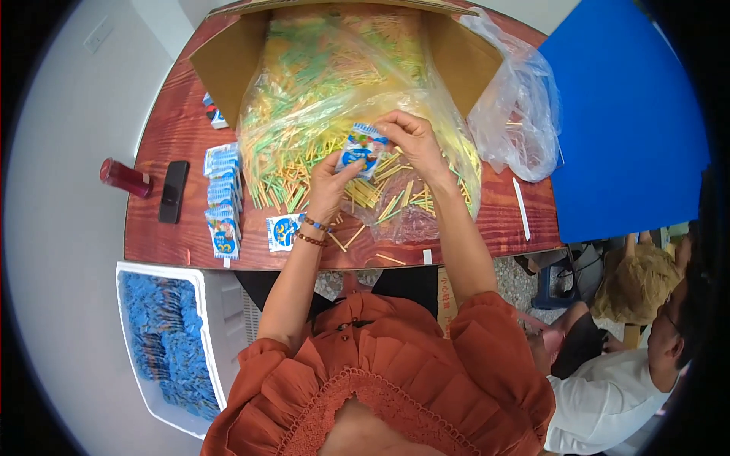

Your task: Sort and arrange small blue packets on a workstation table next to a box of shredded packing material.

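A small blue-and-white packet (363, 150) is held up over the near end of an open cardboard box (464, 64). My left hand (328, 182) grips its lower left side, thumb across the front. The fingers of my right hand (417, 143) are closed at its upper right corner. Below both hands, thin yellow, green and orange sticks (300, 171) spill from a clear plastic bag (342, 106) lining the box. Another packet (283, 232) lies flat beside my left wrist.
Left on the table (156, 235) are an overlapping row of packets (223, 201), a black phone (174, 192) and a red bottle (125, 177). Below stands a white bin (213, 334) of blue packets. A crumpled plastic bag (525, 106) and blue panel (623, 121) are right; a person (608, 395) sits nearby.
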A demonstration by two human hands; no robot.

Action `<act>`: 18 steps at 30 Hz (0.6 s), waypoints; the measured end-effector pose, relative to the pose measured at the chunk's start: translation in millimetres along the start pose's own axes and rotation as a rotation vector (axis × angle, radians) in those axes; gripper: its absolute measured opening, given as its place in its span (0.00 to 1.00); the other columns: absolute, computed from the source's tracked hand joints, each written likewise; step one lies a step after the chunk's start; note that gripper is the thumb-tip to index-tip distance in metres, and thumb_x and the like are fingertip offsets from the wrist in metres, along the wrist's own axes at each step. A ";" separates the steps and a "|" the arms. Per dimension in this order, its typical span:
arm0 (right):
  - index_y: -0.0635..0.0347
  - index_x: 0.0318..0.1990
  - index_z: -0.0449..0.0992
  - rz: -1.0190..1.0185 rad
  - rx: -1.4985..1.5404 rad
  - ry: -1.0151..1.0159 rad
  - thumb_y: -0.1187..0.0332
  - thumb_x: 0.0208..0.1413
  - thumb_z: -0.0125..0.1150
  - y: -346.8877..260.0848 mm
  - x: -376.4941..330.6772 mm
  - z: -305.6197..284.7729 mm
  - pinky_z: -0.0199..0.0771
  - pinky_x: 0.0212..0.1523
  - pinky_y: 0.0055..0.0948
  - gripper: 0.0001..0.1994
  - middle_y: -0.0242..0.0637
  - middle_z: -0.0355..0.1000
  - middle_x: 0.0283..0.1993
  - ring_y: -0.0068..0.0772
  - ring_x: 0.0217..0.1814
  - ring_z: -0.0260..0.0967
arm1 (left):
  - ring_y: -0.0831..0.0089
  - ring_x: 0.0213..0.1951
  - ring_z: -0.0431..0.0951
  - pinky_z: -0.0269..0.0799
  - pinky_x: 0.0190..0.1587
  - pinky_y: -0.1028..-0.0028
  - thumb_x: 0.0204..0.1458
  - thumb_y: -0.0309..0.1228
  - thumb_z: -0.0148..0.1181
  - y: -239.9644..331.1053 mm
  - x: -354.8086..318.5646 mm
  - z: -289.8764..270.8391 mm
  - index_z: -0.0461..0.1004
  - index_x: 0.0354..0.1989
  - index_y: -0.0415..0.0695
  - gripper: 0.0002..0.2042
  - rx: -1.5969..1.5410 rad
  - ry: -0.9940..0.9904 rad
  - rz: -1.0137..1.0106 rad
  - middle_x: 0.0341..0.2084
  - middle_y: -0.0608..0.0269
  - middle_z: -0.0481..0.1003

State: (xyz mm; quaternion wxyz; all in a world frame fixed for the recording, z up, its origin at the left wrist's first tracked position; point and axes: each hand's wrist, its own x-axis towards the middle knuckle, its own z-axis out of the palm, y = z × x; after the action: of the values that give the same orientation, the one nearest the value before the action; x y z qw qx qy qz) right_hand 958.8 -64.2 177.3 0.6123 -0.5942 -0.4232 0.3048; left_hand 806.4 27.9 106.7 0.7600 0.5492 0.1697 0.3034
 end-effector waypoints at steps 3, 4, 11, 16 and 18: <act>0.61 0.44 0.77 -0.068 0.033 0.015 0.67 0.53 0.62 14.9 -1.9 -5.2 0.70 0.39 0.25 0.12 0.31 0.75 0.37 0.21 0.37 0.70 | 0.80 0.36 0.75 0.69 0.41 0.77 0.51 0.31 0.63 -1.3 2.2 -1.3 0.77 0.41 0.38 0.12 0.273 0.012 0.002 0.34 0.67 0.78; 0.62 0.41 0.77 -0.148 -0.126 0.057 0.65 0.51 0.64 13.0 -8.1 4.0 0.71 0.39 0.29 0.12 0.34 0.75 0.34 0.24 0.36 0.70 | 0.80 0.37 0.75 0.70 0.42 0.77 0.53 0.31 0.61 -2.5 1.2 -7.4 0.76 0.43 0.37 0.12 0.292 0.019 0.020 0.35 0.66 0.78; 0.55 0.28 0.80 -0.421 -0.429 0.174 0.55 0.53 0.54 6.7 -1.8 25.0 0.69 0.32 0.40 0.15 0.41 0.74 0.24 0.44 0.28 0.72 | 0.75 0.41 0.76 0.72 0.45 0.73 0.58 0.28 0.55 -10.5 -20.0 -24.9 0.75 0.45 0.37 0.10 0.002 0.019 -0.013 0.40 0.63 0.77; 0.58 0.25 0.76 -0.290 -0.599 -0.042 0.56 0.55 0.50 -23.0 -24.7 24.1 0.68 0.33 0.48 0.17 0.45 0.72 0.24 0.50 0.28 0.71 | 0.72 0.44 0.76 0.75 0.47 0.68 0.61 0.28 0.49 -9.3 -23.4 -16.6 0.73 0.46 0.38 0.10 -0.347 0.080 0.008 0.42 0.61 0.76; 0.60 0.27 0.75 -0.190 -0.799 -0.046 0.56 0.56 0.49 -14.5 -24.3 28.7 0.68 0.33 0.49 0.17 0.47 0.72 0.24 0.52 0.29 0.71 | 0.73 0.44 0.76 0.74 0.47 0.71 0.61 0.28 0.50 -11.5 -24.6 -21.6 0.73 0.46 0.37 0.10 -0.382 0.050 0.015 0.42 0.60 0.76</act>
State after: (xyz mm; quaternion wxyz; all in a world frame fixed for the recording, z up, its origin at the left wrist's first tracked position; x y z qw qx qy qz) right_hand 920.6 -73.6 185.9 0.3491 -0.7365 -0.5750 0.0717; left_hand 778.1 25.3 86.7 0.8438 0.3884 0.1237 0.3490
